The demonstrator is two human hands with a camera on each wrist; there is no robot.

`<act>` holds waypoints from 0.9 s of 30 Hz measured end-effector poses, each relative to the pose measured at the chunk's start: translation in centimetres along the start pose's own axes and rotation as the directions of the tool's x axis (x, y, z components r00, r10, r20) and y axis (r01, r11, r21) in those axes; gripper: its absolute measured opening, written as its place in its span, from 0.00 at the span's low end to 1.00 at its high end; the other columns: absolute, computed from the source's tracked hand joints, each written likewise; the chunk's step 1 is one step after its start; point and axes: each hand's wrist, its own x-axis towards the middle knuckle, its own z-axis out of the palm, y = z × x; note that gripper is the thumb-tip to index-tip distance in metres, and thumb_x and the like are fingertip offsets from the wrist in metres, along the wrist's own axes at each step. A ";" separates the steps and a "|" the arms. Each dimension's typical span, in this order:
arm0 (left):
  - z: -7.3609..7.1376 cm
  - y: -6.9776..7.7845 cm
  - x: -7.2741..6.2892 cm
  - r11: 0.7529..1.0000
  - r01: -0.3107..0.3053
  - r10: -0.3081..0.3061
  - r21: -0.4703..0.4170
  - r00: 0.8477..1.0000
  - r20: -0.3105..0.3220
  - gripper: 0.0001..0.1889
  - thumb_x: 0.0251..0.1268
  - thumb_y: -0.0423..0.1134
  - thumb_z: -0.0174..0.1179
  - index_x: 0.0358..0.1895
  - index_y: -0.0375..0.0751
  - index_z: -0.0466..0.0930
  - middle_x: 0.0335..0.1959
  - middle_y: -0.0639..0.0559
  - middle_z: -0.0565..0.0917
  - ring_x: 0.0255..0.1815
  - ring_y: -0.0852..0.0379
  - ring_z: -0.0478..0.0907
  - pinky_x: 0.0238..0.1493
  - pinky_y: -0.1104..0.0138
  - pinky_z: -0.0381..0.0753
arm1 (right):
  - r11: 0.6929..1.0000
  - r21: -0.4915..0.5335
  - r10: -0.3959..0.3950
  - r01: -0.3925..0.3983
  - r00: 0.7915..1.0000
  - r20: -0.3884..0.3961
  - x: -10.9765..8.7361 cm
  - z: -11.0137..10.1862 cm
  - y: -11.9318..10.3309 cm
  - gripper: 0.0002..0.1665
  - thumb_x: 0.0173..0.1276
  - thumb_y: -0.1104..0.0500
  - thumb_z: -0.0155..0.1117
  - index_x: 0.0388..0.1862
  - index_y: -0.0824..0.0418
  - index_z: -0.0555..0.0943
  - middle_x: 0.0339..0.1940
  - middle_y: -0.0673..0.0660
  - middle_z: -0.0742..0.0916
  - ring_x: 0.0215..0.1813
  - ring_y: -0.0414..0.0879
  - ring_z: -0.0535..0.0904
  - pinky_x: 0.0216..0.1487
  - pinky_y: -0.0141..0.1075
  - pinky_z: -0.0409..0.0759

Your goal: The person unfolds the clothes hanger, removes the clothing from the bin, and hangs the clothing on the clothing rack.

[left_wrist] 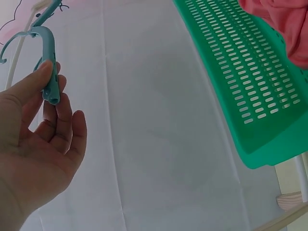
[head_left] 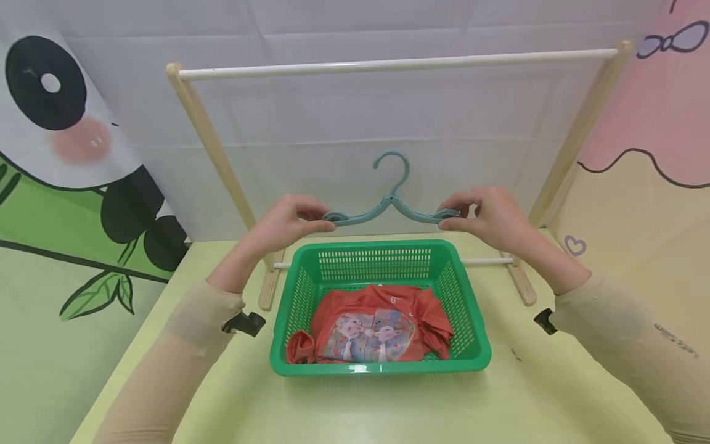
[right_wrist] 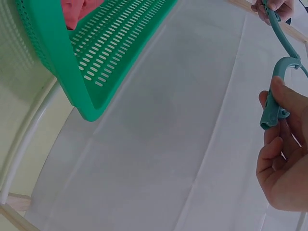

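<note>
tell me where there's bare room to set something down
Widest bare patch: the table in front of the green basket, between the left sleeve and right sleeve. A smaller one lies between the basket's right side and the right sleeve. Crowded: behind the basket, with the rack's feet and low white bar, and inside, where red clothing lies.

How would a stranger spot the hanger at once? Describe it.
In the head view, find the white rail across the top, then look below it towards the green basket holding a red garment. In between, the left hand and right hand pinch the hanger by its ends. Unlike basket or garment, it is slim, teal and topped by a curved hook.
</note>
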 end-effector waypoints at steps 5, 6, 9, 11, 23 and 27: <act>0.2 0.5 0.2 1.000 0.000 -0.001 0.025 1.000 0.029 0.10 0.63 0.37 0.67 0.46 0.42 0.87 0.34 0.48 0.86 0.36 0.55 0.77 0.39 0.65 0.75 | 1.000 0.010 -0.002 0.003 1.000 -0.017 0.0 0.0 0.0 0.07 0.60 0.55 0.75 0.38 0.50 0.89 0.28 0.48 0.88 0.32 0.38 0.76 0.35 0.33 0.70; 0.3 0.6 0.2 0.999 -0.002 0.000 0.043 0.999 0.037 0.10 0.63 0.37 0.68 0.46 0.43 0.87 0.34 0.49 0.86 0.35 0.55 0.77 0.37 0.65 0.74 | 1.000 0.009 -0.004 0.004 1.000 -0.014 0.0 0.0 -0.1 0.07 0.60 0.55 0.75 0.38 0.50 0.89 0.28 0.48 0.88 0.32 0.38 0.76 0.35 0.33 0.70; 0.5 1.1 0.3 0.993 -0.009 0.001 0.114 0.998 0.070 0.13 0.61 0.38 0.69 0.49 0.45 0.86 0.34 0.50 0.85 0.33 0.55 0.76 0.33 0.65 0.73 | 1.000 -0.001 -0.012 0.012 1.000 0.004 0.1 -0.1 -0.2 0.07 0.61 0.54 0.75 0.39 0.50 0.89 0.28 0.48 0.88 0.32 0.39 0.75 0.35 0.33 0.68; 0.7 1.3 0.5 0.986 -0.034 0.018 0.162 0.995 0.095 0.14 0.60 0.40 0.70 0.50 0.46 0.86 0.37 0.50 0.86 0.33 0.55 0.75 0.33 0.65 0.72 | 1.000 -0.010 -0.017 0.017 1.000 0.024 0.2 -0.1 -0.3 0.07 0.60 0.54 0.75 0.38 0.50 0.88 0.28 0.48 0.88 0.32 0.41 0.75 0.33 0.33 0.67; 2.0 1.4 1.1 0.974 -0.100 0.085 0.205 0.993 0.080 0.12 0.64 0.37 0.66 0.50 0.43 0.86 0.43 0.49 0.87 0.34 0.56 0.73 0.37 0.64 0.71 | 1.000 0.011 0.021 -0.022 0.992 0.126 0.7 0.2 -0.7 0.06 0.61 0.56 0.74 0.38 0.50 0.88 0.27 0.49 0.87 0.33 0.44 0.75 0.33 0.34 0.69; 2.1 1.3 1.1 0.964 -0.113 0.095 0.240 0.992 0.086 0.13 0.63 0.38 0.67 0.50 0.44 0.86 0.43 0.50 0.87 0.36 0.57 0.75 0.38 0.65 0.73 | 1.000 0.005 0.005 -0.005 0.995 0.098 0.6 0.5 -0.6 0.07 0.61 0.56 0.75 0.38 0.50 0.88 0.29 0.49 0.88 0.33 0.44 0.75 0.34 0.34 0.69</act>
